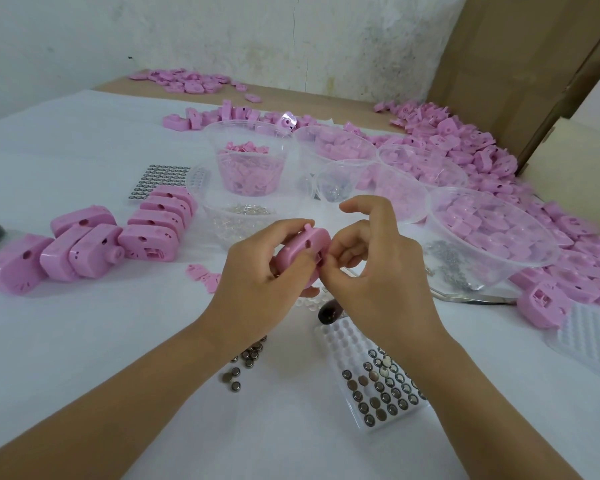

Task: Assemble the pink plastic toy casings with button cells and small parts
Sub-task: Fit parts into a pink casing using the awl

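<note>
My left hand (257, 268) grips a pink toy casing (303, 249) above the middle of the white table. My right hand (371, 268) pinches at the casing's right side with thumb and forefinger; whatever sits between those fingertips is hidden. Below my hands, a clear blister tray (378, 379) holds several button cells. Loose button cells (243, 362) lie to its left. A row of assembled pink casings (94, 247) stands at the left.
Clear plastic bowls (248, 161) of pink parts, screws and clear pieces stand behind my hands. A large bowl (492, 230) of pink shells sits at the right beside a heap of pink casings (471, 140). Cardboard (520, 64) rises behind.
</note>
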`<state>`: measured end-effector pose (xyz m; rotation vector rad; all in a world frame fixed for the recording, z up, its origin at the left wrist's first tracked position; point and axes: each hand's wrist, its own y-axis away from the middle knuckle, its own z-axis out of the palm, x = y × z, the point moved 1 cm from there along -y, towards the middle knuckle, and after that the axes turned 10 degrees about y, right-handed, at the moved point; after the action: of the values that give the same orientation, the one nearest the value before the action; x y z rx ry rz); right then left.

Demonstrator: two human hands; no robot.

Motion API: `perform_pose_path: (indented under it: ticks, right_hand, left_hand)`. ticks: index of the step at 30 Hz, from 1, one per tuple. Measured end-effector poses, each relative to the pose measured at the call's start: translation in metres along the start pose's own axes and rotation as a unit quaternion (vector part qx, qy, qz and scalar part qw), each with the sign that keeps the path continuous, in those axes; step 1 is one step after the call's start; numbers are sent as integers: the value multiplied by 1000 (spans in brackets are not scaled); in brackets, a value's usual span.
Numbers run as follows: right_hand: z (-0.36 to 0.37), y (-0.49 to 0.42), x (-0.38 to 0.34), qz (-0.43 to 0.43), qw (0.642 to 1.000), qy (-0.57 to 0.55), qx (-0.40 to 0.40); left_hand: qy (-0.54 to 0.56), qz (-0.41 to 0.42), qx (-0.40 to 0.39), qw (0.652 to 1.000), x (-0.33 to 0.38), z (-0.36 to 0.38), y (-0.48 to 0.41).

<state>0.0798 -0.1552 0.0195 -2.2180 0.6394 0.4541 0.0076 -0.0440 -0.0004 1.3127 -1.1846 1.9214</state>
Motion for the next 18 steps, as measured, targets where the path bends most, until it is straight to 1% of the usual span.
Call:
perform_pose_path:
  ticks: [4, 8, 9, 10, 11, 13, 15, 16, 18]
  right_hand:
    - [0, 0, 0, -5, 1000, 3, 6]
    - [-7, 1, -5, 14, 997, -57, 51]
    - [-9, 1, -6, 14, 997, -63, 52]
    - [-10, 0, -6, 12, 997, -65, 35]
    - [-10, 0, -5, 11, 998, -64, 1]
    - [-5, 2, -4, -1, 994, -35, -103]
    - [4, 5, -6, -24, 978, 37, -202]
    - [9, 8, -8, -37, 969, 73, -233]
    - [17, 12, -10, -53, 956, 109, -266]
  left_hand:
    - [13, -23, 19, 999, -1, 0, -1]
    - [34, -46, 47, 997, 1, -5, -5]
    - [40, -46, 57, 996, 2, -7, -6]
    - [49, -45, 70, 995, 4, -9, -7]
    - [58, -41, 84, 994, 6, -10, -8]
    - [73, -33, 107, 991, 9, -12, -10]
    - [80, -32, 118, 989, 11, -13, -10]
    - [82, -33, 120, 989, 11, -13, -10]
    - [83, -37, 120, 989, 11, -13, -10]
